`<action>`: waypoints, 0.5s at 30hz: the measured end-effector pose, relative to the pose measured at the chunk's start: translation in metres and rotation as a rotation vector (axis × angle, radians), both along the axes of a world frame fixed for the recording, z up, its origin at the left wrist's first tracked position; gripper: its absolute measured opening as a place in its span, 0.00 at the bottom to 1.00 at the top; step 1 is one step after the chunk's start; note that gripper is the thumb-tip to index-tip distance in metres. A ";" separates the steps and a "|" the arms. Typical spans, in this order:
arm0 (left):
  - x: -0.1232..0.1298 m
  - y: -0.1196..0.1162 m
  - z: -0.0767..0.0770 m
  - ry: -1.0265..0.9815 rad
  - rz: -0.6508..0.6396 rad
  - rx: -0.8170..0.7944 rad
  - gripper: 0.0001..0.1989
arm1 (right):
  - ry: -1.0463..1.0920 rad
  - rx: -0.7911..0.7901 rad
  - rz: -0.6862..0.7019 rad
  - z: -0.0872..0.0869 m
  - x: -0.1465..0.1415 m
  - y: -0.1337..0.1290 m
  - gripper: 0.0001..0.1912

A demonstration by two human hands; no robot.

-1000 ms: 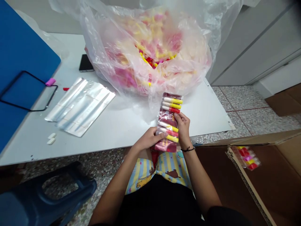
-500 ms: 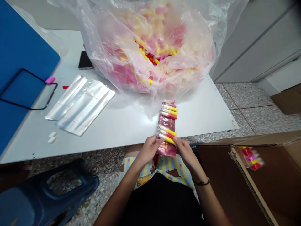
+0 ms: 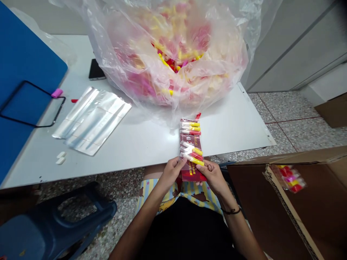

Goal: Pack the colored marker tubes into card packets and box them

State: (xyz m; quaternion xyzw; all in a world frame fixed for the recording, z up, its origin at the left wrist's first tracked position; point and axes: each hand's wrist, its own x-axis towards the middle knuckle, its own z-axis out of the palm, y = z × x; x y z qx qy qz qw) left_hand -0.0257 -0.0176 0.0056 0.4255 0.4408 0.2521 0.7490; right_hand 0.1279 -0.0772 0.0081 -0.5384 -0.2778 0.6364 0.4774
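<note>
Between my hands, over my lap at the table's front edge, is a clear plastic packet (image 3: 192,139) with a dark red printed card inside. Several small pen-like sticks with white and yellow or red ends lie across it in two groups. My left hand (image 3: 171,172) is closed on the packet's left edge, thumb on top. My right hand (image 3: 213,175) pinches its lower right edge, thumb near the lowest yellow stick (image 3: 195,160). Some fingers are hidden under the packet. A red piece (image 3: 198,116) lies just beyond its far end.
A big translucent bag (image 3: 151,83) full of coloured pieces stands on the white table (image 3: 146,144). To the left are clear sleeves (image 3: 93,121), a phone (image 3: 96,69) and a blue board (image 3: 24,57). Beside me are a cardboard box (image 3: 252,202) with a filled packet (image 3: 291,178), and a blue stool (image 3: 62,216).
My right thumb has moved down from the lowest yellow stick onto the card's lower right. The packet is tilted slightly differently, and its lower sticks slant more.
</note>
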 end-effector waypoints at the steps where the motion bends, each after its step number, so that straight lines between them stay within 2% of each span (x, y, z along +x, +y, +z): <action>1: 0.000 0.002 0.000 0.008 -0.007 0.037 0.20 | 0.006 -0.006 0.007 0.000 0.001 0.000 0.17; 6: -0.002 0.005 -0.004 0.061 -0.085 0.184 0.15 | 0.034 0.007 0.005 -0.005 0.002 -0.004 0.16; 11: -0.005 0.000 -0.009 0.068 -0.101 0.167 0.15 | 0.081 -0.033 0.034 -0.013 0.001 -0.007 0.16; 15: -0.007 -0.001 -0.008 0.082 -0.104 0.164 0.15 | 0.075 -0.059 0.063 -0.011 0.001 -0.006 0.18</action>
